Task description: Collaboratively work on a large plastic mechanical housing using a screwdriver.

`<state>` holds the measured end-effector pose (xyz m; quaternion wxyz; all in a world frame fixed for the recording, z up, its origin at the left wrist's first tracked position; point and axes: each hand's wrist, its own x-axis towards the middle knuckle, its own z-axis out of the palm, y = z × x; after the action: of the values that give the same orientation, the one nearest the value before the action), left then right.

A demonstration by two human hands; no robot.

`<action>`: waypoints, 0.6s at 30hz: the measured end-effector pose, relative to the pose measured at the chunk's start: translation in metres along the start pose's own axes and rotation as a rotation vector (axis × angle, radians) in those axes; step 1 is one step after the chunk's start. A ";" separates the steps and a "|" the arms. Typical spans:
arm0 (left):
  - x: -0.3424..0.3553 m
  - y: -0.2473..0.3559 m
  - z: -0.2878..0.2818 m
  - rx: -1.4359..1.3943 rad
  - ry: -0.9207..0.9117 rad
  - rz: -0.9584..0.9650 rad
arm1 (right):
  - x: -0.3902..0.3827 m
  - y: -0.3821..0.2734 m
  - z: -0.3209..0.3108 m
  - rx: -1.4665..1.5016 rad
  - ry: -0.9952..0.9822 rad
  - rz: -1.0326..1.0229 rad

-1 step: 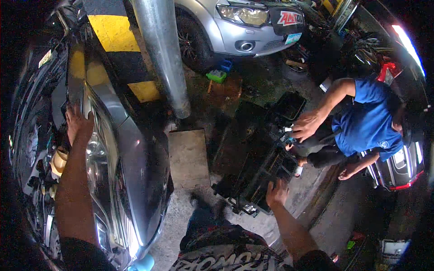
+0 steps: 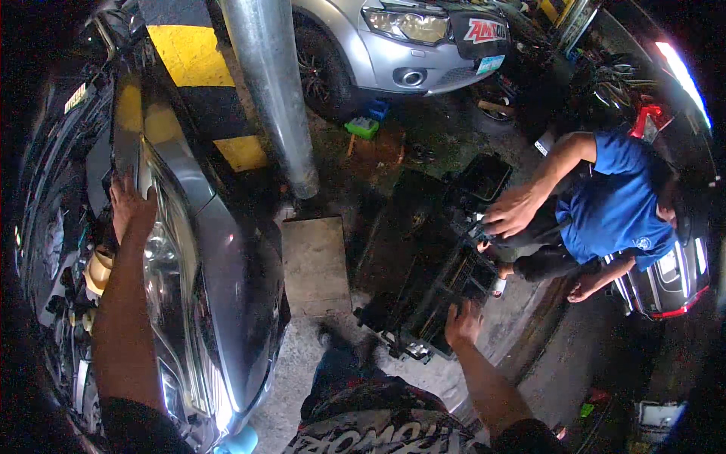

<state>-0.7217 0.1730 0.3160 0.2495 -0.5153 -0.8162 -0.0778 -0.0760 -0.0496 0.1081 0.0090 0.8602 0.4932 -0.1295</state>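
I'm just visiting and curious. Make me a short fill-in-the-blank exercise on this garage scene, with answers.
1. The dark car is nearer the wearer's ____ hand.
2. The frame by the wearer's right hand is ____ in colour.
3. The other person's shirt is ____.
4. On the striped surface, black alternates with ____.

Missing words: left; black; blue; yellow.

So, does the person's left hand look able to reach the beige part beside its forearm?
Probably yes: the left hand is near the beige part, whose left side looks uncovered; only the forearm seems to overlap its right edge.
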 end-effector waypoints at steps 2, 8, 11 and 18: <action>0.000 0.000 0.000 0.035 0.015 0.043 | -0.001 -0.001 -0.001 -0.045 0.018 0.018; 0.002 -0.004 0.008 0.028 0.016 0.019 | -0.004 -0.004 -0.006 0.040 0.080 -0.010; 0.003 -0.008 0.014 -0.009 0.078 0.069 | -0.004 -0.004 -0.004 0.016 0.076 -0.004; 0.005 -0.014 0.022 0.034 0.150 0.098 | 0.000 0.008 0.012 0.028 0.115 -0.049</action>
<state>-0.7431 0.1787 0.3009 0.3222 -0.5432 -0.7701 -0.0900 -0.0718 -0.0549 0.0956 -0.0346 0.8539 0.5119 -0.0872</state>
